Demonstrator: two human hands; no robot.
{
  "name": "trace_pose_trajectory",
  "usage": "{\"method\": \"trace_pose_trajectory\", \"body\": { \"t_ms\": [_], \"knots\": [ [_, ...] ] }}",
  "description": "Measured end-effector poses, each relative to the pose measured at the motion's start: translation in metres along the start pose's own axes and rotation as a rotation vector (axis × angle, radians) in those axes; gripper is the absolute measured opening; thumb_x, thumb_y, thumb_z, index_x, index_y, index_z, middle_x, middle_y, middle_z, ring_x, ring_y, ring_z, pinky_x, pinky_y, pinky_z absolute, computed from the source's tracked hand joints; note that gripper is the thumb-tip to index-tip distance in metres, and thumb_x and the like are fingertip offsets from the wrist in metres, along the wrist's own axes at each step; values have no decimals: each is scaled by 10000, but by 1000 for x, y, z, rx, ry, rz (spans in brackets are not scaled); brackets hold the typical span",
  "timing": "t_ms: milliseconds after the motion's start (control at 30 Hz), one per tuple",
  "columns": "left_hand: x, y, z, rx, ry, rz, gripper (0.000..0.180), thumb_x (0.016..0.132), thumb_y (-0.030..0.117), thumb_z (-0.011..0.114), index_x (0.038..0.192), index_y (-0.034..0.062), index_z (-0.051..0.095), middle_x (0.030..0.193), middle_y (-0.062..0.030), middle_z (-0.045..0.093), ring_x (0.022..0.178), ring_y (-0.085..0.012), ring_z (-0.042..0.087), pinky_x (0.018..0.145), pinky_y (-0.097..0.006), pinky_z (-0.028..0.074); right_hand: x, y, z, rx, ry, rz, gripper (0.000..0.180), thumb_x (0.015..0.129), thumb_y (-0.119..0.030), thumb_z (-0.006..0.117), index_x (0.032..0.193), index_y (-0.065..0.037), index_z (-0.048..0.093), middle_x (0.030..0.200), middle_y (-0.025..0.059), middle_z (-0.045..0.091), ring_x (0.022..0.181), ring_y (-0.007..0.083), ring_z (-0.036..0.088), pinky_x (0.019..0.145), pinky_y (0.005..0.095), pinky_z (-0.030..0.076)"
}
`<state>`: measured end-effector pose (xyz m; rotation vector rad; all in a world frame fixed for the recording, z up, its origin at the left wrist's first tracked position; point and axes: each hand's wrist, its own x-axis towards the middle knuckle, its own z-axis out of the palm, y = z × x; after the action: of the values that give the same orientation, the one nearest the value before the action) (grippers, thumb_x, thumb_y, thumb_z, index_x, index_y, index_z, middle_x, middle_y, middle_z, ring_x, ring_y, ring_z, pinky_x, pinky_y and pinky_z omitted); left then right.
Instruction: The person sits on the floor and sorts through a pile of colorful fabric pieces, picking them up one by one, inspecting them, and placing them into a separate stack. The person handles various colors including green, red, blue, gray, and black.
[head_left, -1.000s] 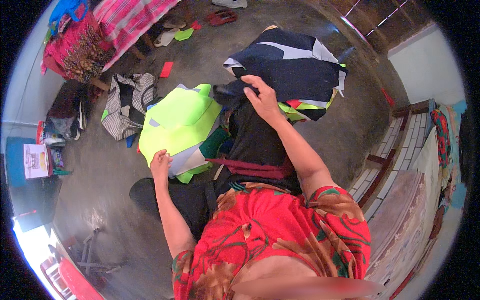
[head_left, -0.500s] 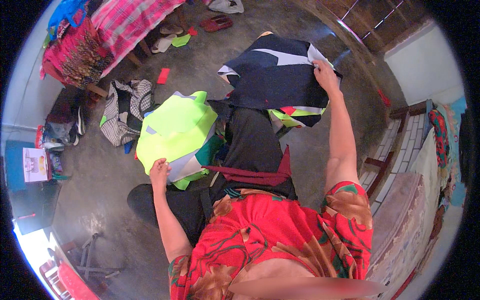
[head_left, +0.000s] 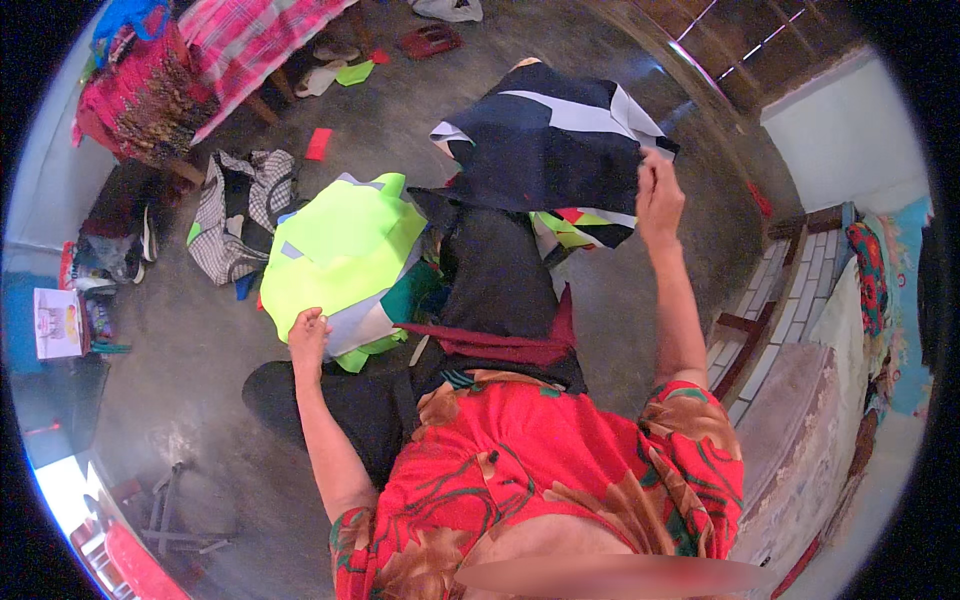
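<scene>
Right hand, narrowly bent, is poised at the dark fabric stack, one o'clock; left hand, loosely curled, at the lime fabric pile, ten o'clock. Grip cannot be told. Edge-handling seems in hand; a clean pinch is called for.

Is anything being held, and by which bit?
Can't tell: right grip is at the dark cloth, right edge; left grip is at the yellow cloth, lower-left edge.

Home, seemingly: pink plaid cloth over wooden-legged furniture, footwear on grey floor.
</scene>
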<state>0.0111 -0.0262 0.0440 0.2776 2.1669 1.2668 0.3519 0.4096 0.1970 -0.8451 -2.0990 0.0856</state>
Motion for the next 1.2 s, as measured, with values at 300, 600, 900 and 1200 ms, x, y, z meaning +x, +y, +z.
{"method": "trace_pose_trajectory", "body": {
  "t_ms": [300, 600, 900, 1200],
  "knots": [
    [-5, 6, 1, -36, -12, 9, 282, 850, 167, 578, 1095, 28, 551, 937, -50, 611, 752, -117, 601, 627, -241, 455, -83, -103, 39, 536, -396, 72, 138, 832, -88, 608, 937, -35, 535, 793, 117, 571, 613, 242, 574, 571, 312, 458],
    [-6, 1, 0, 7, -13, 65, 250, 848, 196, 595, 1052, 54, 571, 895, -27, 610, 738, -111, 596, 609, -218, 438, -89, -138, 68, 492, -495, 158, 307, 754, -126, 701, 1026, -74, 567, 851, 67, 593, 556, 164, 537, 536, 281, 436],
    [4, -12, 2, 24, -6, 86, 246, 845, 165, 583, 1064, 53, 574, 904, -32, 611, 724, -101, 592, 603, -218, 435, -79, -140, 73, 488, -288, -1, 145, 742, -45, 665, 876, -49, 610, 849, 70, 615, 788, 249, 559, 690, 325, 439],
    [9, -16, 6, 8, 18, 120, 242, 842, 178, 593, 1044, 43, 589, 854, -53, 622, 704, -118, 605, 581, -237, 450, 26, -184, 53, 1242, -464, 374, 179, 900, -108, 528, 1052, -18, 555, 942, -10, 565, 859, 63, 499, 791, 223, 416]
  ]
}}
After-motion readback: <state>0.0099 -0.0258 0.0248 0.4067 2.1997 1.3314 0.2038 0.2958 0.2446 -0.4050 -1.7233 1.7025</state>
